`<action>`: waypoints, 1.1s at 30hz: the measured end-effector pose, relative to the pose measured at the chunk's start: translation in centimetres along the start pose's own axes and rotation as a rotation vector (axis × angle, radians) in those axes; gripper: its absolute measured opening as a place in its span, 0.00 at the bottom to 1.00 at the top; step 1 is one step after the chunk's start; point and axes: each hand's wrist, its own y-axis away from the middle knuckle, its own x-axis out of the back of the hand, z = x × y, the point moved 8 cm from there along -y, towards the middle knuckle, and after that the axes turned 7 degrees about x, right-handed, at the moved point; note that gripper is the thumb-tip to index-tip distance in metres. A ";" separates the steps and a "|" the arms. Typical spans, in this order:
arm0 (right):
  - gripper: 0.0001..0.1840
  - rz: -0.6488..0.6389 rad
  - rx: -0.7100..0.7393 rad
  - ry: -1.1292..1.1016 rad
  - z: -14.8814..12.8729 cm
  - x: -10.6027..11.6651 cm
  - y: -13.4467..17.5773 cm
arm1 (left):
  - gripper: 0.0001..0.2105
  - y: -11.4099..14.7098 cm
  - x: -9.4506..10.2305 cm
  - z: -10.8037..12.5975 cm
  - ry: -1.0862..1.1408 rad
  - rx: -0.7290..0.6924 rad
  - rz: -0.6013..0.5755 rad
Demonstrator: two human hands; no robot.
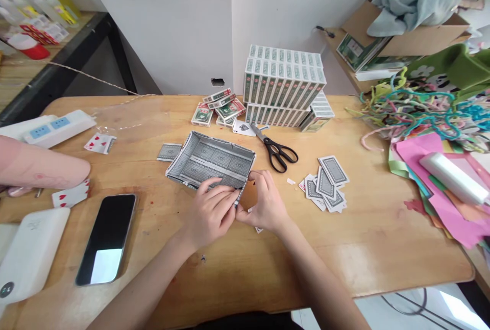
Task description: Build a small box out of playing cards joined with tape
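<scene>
An open tray-like box made of playing cards (222, 150), grey patterned backs facing inward, rests on the wooden table in front of me. My left hand (212, 212) grips its near right corner, fingers over the wall. At the box's right end, my right hand (266, 202) has thumb and index finger curled on the edge near that same corner. Part of a card (259, 229) shows under my right hand. One face-down card (167, 152) lies at the box's left side. Black-handled scissors (279, 155) lie beyond my right hand, and loose playing cards (325, 184) are piled to the right.
Stacked card packs (283, 82) stand at the back, with several loose packs (225, 108) beside them. On the left are a phone (107, 238), a white power bank (34, 253), a power strip (59, 128) and a pink cylinder (42, 164). Coloured yarn (417, 110) and paper (429, 177) crowd the right.
</scene>
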 end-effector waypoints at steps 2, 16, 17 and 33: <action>0.27 -0.003 -0.013 -0.015 0.2 -0.2 0.1 | 0.14 0.1 -0.1 -0.1 0.001 0.011 -0.012; 0.28 0.024 -0.043 -0.035 0.1 -0.3 0.3 | 0.14 0.2 -0.2 -0.3 -0.003 0.004 -0.030; 0.28 0.024 -0.046 -0.032 0.1 -0.4 0.3 | 0.14 0.2 -0.2 -0.3 -0.004 0.002 -0.030; 0.18 0.020 -0.145 -0.014 0.6 -0.1 0.0 | 0.15 0.0 -0.3 -0.3 -0.021 -0.023 -0.077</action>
